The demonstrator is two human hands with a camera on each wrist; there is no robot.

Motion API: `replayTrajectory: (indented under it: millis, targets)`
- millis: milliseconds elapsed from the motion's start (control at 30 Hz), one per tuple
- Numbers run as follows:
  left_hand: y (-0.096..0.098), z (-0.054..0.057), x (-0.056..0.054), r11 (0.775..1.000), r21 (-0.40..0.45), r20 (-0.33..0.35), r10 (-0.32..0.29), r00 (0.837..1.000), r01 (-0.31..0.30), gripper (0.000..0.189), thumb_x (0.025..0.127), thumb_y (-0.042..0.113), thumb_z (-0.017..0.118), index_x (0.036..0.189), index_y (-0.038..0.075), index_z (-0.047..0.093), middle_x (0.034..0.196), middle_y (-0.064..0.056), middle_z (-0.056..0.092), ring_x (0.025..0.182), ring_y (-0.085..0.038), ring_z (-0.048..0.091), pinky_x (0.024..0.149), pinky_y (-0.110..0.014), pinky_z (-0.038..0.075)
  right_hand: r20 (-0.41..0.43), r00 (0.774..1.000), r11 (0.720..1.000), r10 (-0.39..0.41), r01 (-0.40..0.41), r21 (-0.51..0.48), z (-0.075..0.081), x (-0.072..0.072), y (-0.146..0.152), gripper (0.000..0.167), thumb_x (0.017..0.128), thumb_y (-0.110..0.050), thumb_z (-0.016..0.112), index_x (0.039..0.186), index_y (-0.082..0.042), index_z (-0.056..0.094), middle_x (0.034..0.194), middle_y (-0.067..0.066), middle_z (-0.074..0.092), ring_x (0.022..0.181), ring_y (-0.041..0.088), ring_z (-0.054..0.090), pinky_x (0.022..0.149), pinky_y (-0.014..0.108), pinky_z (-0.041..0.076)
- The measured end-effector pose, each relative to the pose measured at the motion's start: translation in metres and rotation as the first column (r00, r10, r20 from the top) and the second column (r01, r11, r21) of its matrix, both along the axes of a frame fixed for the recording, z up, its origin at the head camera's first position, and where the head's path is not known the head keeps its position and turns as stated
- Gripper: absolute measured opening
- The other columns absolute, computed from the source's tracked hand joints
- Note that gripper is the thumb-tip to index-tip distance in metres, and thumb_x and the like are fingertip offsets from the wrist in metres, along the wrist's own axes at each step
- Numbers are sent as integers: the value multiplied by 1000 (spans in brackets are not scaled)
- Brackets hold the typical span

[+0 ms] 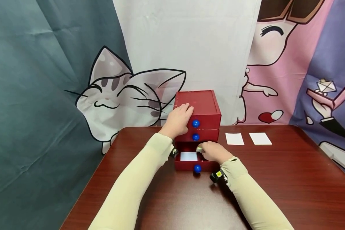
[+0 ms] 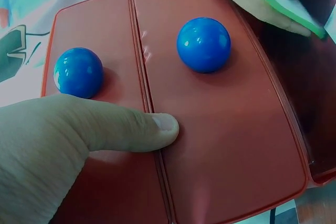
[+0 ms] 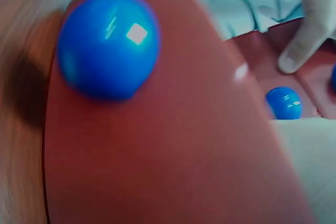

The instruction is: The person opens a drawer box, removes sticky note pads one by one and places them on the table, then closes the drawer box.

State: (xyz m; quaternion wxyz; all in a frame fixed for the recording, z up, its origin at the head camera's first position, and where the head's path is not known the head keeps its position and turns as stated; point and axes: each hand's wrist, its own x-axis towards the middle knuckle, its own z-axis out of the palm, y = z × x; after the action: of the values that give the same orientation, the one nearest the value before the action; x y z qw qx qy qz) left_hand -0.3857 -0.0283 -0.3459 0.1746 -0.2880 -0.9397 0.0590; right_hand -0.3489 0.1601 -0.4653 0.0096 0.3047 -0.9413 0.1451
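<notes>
A red three-drawer box [image 1: 199,103] with round blue knobs stands on the table, its bottom drawer [image 1: 184,165] pulled out. My left hand [image 1: 178,119] rests against the box's left side, fingers on the top edge. Its thumb [image 2: 142,132] presses the front at the seam between the upper two drawers. Over the open drawer, my right hand [image 1: 214,151] pinches a small flat white piece with a green edge [image 2: 286,6]; its exact kind I cannot tell. A white rectangular piece [image 1: 188,156] lies in that drawer. In the right wrist view, the drawer's blue knob [image 3: 109,45] is near.
Two white square sheets, a left one [image 1: 234,139] and a right one [image 1: 260,138], lie on the brown table [image 1: 293,179] right of the box. A cartoon-printed curtain [image 1: 189,41] hangs behind the table.
</notes>
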Motion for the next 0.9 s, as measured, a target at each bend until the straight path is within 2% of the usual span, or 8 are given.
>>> replayTrajectory:
  millis: [133,267,367,633,733,900]
  targets:
    - [1,-1,0,1000,7,3,1,1000,-1,76,76,26,85,139,10,46,151,-15,47,139,-31,46,115,-41,38,75,997,995,25,-18,-97,9,4,8,12,99,-10,61,96,-12,72,78,-4,65,75,13,61,76,37,54]
    - [1,0,0,1000,5,6,16,1000,-16,78,75,26,86,140,10,46,151,-14,47,139,-30,46,115,-41,37,68,995,983,79,-66,-172,21,7,17,11,99,-9,61,103,-8,72,81,-3,64,75,13,57,75,37,51]
    - [1,0,0,1000,9,15,14,1000,-14,79,74,26,88,140,10,46,152,-14,46,139,-30,46,115,-41,38,68,993,970,99,-81,-230,28,9,26,16,99,-11,62,111,-7,72,91,-2,68,80,13,59,78,37,52]
    - [2,2,0,1000,24,32,19,999,-20,79,75,26,87,141,11,45,153,-14,45,139,-30,45,115,-42,38,87,996,930,19,14,-366,41,15,63,17,100,-12,62,114,-5,70,95,2,69,80,13,60,75,36,52]
    - [2,1,-1,1000,26,38,17,999,-18,80,75,25,87,142,10,45,153,-14,45,139,-30,45,115,-42,38,111,994,895,4,46,-444,44,16,79,20,101,-11,62,117,-4,69,98,6,70,79,15,62,70,33,53]
    - [1,0,-1,999,35,29,5,1000,-6,80,76,24,86,143,10,45,152,-14,45,139,-30,45,115,-42,38,180,983,812,-23,123,-571,46,17,102,21,99,-8,64,118,-2,69,97,13,71,74,18,64,64,31,55]
